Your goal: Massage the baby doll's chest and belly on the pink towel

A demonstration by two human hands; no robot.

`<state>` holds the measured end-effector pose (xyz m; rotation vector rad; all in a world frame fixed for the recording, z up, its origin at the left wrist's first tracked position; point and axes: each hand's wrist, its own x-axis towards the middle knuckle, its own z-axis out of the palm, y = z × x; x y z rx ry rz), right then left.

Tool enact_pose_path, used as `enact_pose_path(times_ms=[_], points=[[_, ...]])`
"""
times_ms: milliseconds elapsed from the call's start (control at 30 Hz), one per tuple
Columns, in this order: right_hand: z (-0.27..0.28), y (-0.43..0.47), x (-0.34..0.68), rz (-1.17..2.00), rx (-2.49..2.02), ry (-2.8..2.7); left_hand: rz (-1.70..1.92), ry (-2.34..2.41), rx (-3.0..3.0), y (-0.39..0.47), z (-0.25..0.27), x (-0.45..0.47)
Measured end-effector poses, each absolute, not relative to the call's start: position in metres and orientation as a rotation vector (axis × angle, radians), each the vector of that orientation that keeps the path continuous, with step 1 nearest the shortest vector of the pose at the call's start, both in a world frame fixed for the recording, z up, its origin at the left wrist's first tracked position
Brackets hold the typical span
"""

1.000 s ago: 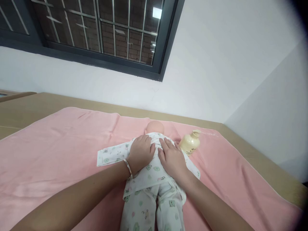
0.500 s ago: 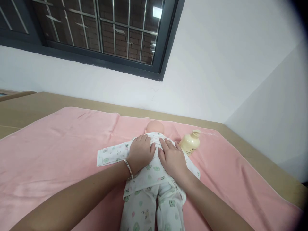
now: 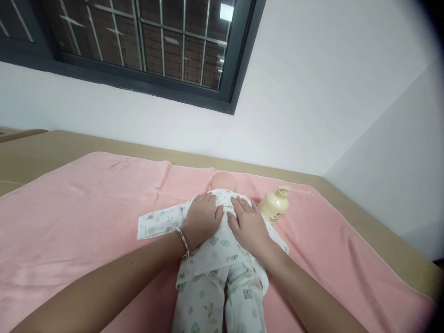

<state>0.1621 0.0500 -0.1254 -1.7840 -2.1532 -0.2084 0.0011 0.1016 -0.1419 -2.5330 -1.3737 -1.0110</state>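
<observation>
A baby doll [image 3: 223, 181] lies on a pink blanket [image 3: 86, 203], its head toward the wall and its face not visible. It is dressed in a white printed top [image 3: 217, 254] and matching trousers [image 3: 199, 305]. On the left side of the doll's upper back rests my left hand [image 3: 201, 218], fingers stretched out flat on the cloth, a bracelet [image 3: 183, 243] at the wrist. My right hand [image 3: 250, 225] lies flat on the right side, its fingers extended. Neither hand grasps anything. Close beside my right hand is a pale yellow pump bottle [image 3: 275, 203].
The blanket covers much of a wooden tabletop [image 3: 114, 147]. Behind it rises a white wall [image 3: 294, 92] with a dark-framed, barred window [image 3: 166, 46] at upper left. Another wall [image 3: 398, 152] meets it on the right. The doll's left-hand sleeve [image 3: 156, 222] stretches out sideways.
The view has shifted very slightly. Both hands stay flat in the same places on the doll's top, and the bottle has not moved.
</observation>
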Motion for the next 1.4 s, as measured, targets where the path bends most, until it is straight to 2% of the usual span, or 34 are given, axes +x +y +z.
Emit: enact_pose_path(times_ms=[367,633,800,967,1233,1400], points=[[-0.130,0.069,0.177,0.000,-1.491,-2.222,-1.126,-1.164,-2.662,0.108,-0.143,0.000],[-0.122,0.042,0.146,-0.203,-1.687,-2.107,-1.229,-1.136,-2.573,0.100,-0.142,-0.002],[-0.126,0.049,0.150,-0.108,-1.779,-2.042,-1.150,-1.266,-2.554,0.101,-0.141,-0.002],[-0.131,0.067,0.164,-0.039,-1.689,-2.153,-1.112,-1.056,-2.648,0.107,-0.143,-0.002],[-0.121,0.037,0.142,-0.360,-1.837,-2.061,-1.123,-1.126,-2.565,0.099,-0.140,-0.004],[-0.127,0.052,0.154,-0.207,-1.802,-2.087,-1.109,-1.189,-2.626,0.104,-0.142,-0.002]])
